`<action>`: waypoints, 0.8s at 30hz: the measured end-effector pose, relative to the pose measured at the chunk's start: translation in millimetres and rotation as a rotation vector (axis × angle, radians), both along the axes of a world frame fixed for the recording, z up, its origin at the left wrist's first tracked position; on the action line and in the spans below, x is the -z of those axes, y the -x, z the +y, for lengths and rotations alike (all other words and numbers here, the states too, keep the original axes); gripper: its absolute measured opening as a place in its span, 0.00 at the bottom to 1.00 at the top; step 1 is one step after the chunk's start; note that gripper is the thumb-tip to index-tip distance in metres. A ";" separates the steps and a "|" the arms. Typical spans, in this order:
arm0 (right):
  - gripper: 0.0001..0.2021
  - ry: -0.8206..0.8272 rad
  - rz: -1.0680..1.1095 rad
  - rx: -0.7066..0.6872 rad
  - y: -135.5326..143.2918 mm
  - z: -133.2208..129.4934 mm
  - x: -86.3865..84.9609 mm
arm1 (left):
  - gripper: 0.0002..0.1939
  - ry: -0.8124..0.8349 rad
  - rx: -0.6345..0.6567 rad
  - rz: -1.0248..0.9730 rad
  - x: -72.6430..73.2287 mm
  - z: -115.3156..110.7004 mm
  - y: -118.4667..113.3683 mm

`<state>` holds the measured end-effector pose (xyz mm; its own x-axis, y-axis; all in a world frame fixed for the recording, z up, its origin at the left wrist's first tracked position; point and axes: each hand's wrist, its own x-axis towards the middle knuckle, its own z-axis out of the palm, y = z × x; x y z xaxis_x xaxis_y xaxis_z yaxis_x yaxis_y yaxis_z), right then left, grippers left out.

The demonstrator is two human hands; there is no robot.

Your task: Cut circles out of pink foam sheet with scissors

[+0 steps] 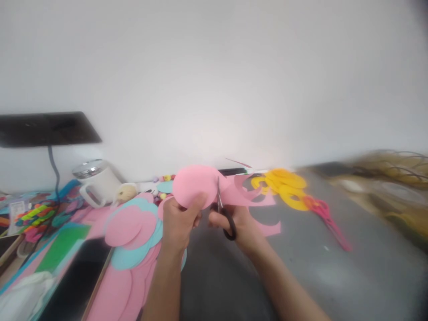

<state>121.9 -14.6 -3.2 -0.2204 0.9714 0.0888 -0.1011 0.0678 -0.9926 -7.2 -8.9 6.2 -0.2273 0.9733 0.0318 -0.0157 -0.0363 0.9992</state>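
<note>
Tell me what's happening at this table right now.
Someone is cutting pink paper with black-handled scissors. The left hand has the rounded part in its grip; the right hand works the scissors. Pink and light blue rounds are piled on the left, with yellow pieces and pink-handled scissors on the right.

I am finding no text, brand, number or sign that I can read in this head view. At the left of the frame, below the middle, I am seeing faint dark marks on a small whitish packet point(16, 215), but they are showing too small and blurred to make out.
</note>
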 end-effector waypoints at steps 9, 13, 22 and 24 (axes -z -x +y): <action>0.11 -0.022 0.022 0.008 -0.3 -1.2 -0.1 | 0.20 -0.015 -0.019 -0.014 -0.6 -0.2 0.4; 0.08 -0.010 0.020 0.019 0.0 -1.9 -0.7 | 0.21 -0.026 -0.019 0.010 -0.3 -0.5 0.5; 0.09 0.005 0.009 0.022 -0.3 -1.4 -0.5 | 0.21 -0.050 -0.032 -0.028 1.3 0.6 1.1; 0.08 0.009 -0.001 0.021 0.0 -1.5 -1.1 | 0.21 -0.051 -0.030 -0.021 1.0 0.8 1.7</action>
<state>121.9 -16.1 -2.0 -0.2000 0.9765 0.0802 -0.0992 0.0612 -0.9932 -8.9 -8.0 5.2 -0.2576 0.9633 0.0759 -0.0350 -0.0878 0.9955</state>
